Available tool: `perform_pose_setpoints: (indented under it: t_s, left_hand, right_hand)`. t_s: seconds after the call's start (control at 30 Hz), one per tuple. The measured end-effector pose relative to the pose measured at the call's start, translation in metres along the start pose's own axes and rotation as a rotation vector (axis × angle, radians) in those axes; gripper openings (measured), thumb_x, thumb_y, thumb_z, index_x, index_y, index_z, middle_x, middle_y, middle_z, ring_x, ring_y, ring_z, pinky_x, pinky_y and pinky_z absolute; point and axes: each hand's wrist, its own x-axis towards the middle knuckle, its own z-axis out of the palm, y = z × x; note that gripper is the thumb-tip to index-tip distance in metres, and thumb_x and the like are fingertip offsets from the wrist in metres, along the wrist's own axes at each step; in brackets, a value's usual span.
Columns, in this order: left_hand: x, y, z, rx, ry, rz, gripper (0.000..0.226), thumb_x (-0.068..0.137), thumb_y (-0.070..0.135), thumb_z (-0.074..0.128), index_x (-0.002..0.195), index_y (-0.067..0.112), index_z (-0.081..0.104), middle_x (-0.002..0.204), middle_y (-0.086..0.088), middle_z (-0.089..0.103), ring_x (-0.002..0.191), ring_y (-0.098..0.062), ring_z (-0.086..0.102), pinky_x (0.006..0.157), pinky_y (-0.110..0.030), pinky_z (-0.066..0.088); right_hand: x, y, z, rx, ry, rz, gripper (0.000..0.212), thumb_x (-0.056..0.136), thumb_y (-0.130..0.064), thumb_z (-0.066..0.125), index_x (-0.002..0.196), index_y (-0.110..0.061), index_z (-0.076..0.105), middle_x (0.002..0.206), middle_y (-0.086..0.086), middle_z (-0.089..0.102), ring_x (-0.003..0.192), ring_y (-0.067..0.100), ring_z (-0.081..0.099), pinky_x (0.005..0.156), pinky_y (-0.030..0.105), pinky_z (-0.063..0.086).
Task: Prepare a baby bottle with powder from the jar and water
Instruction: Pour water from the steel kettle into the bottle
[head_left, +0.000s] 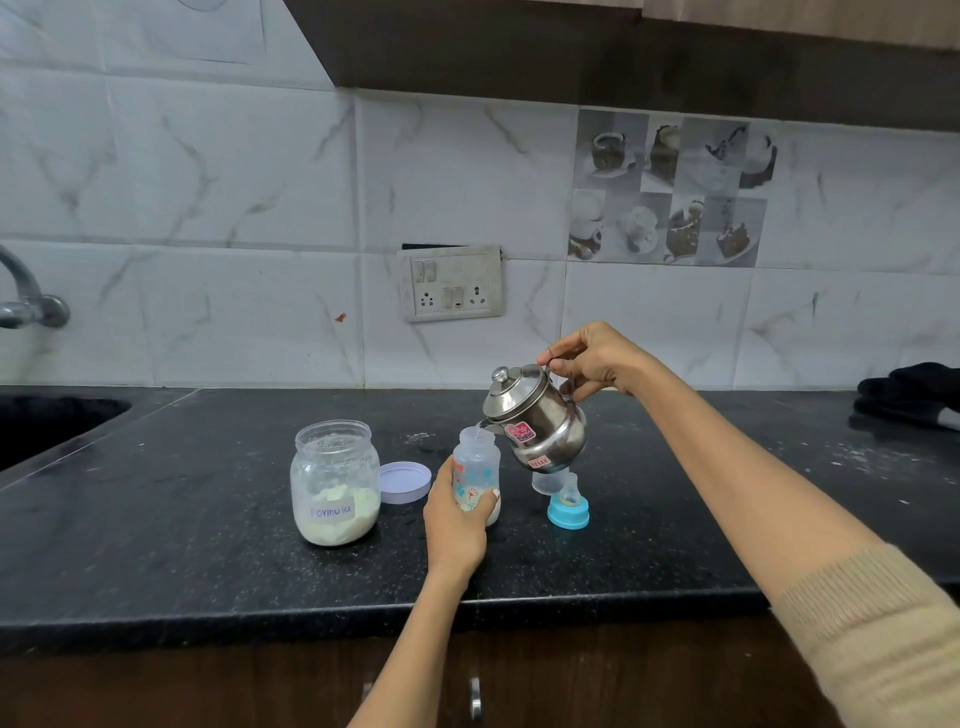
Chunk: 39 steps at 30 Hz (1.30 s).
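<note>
A clear baby bottle (477, 470) with printed patterns stands uncapped on the black counter (208, 545), powder showing at its bottom. My left hand (454, 519) wraps around its lower part. My right hand (592, 361) holds a small steel kettle (535, 415) by its handle, tilted left with the spout over the bottle's mouth and water running in. The open glass jar (335, 483) labelled "Formula" holds white powder, left of the bottle. Its lilac lid (405, 482) lies behind, between jar and bottle. The blue teat ring (568, 506) with its teat stands right of the bottle, under the kettle.
A sink (47, 426) is sunk into the counter at far left, with a tap (28, 299) on the wall above. A dark cloth (914, 392) lies at the far right. A switch and socket plate (451, 283) sits on the tiled wall. The counter's front edge runs just below my left wrist.
</note>
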Motion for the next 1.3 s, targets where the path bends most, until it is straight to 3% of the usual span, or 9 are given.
perform_pose_setpoints:
  t_s: [0.2,0.83,1.3]
  left_hand:
    - [0.001,-0.001,0.0,0.009,0.006,-0.013,0.06,0.083,0.008,0.066,0.136,0.016,0.04,0.139,-0.005,0.049,0.126,-0.019,0.046,0.109,-0.038,0.037]
    - [0.0,0.0,0.0,0.003,0.008,-0.001,0.057,0.083,0.007,0.065,0.135,0.016,0.042,0.136,-0.004,0.051,0.119,-0.014,0.048,0.103,-0.031,0.038]
    - [0.0,0.002,0.001,0.014,0.005,-0.021,0.06,0.083,0.008,0.065,0.136,0.017,0.04,0.138,-0.004,0.049,0.125,-0.019,0.047,0.108,-0.037,0.038]
  right_hand:
    - [-0.002,-0.003,0.0,-0.021,0.01,0.0,0.019,0.088,-0.001,0.061,0.104,-0.006,0.069,0.082,0.0,0.062,0.067,0.019,0.065,0.047,0.021,0.056]
    - [-0.002,-0.007,-0.002,-0.051,0.015,-0.001,0.018,0.088,0.0,0.061,0.102,-0.008,0.07,0.078,0.0,0.062,0.063,0.017,0.063,0.052,0.023,0.058]
    - [-0.004,-0.012,-0.002,-0.102,0.02,-0.021,0.018,0.088,-0.001,0.061,0.102,-0.008,0.071,0.076,-0.001,0.063,0.065,0.016,0.063,0.058,0.026,0.059]
